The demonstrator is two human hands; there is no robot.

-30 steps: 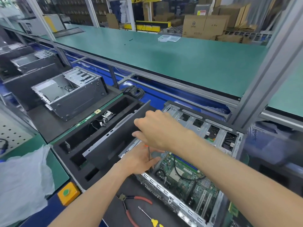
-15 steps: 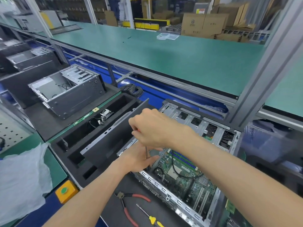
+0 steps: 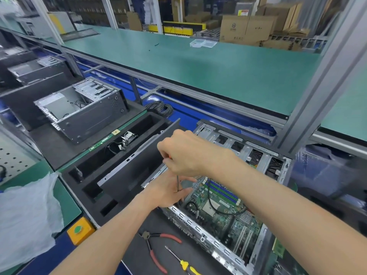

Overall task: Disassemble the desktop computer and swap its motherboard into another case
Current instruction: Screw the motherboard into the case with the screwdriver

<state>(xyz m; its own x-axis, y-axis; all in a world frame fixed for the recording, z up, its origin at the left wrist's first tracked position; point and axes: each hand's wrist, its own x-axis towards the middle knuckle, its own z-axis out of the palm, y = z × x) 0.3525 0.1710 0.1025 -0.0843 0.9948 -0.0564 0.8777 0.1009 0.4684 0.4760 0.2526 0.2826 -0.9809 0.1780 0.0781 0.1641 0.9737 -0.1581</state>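
An open silver computer case [image 3: 200, 228] lies on its side before me, with a green motherboard [image 3: 224, 211] inside. My right hand [image 3: 184, 153] grips the handle of a screwdriver [image 3: 178, 182] whose thin shaft points straight down at the board's near-left corner. My left hand [image 3: 168, 192] sits just below, its fingers pinching the lower shaft near the tip. The tip itself is hidden by my fingers. A second, empty case [image 3: 83, 110] lies open at the left.
A black foam tray [image 3: 93, 187] with a loose case panel [image 3: 131, 167] and cables stands left of the case. Red-handled pliers [image 3: 156, 253] and a yellow-handled screwdriver [image 3: 182, 262] lie at the front. A plastic bag [image 3: 25, 217] and a yellow button box [image 3: 80, 231] sit at left.
Both hands stay on the screwdriver at the same corner of the board. The view has shifted slightly; the right hand's grip looks a little turned.
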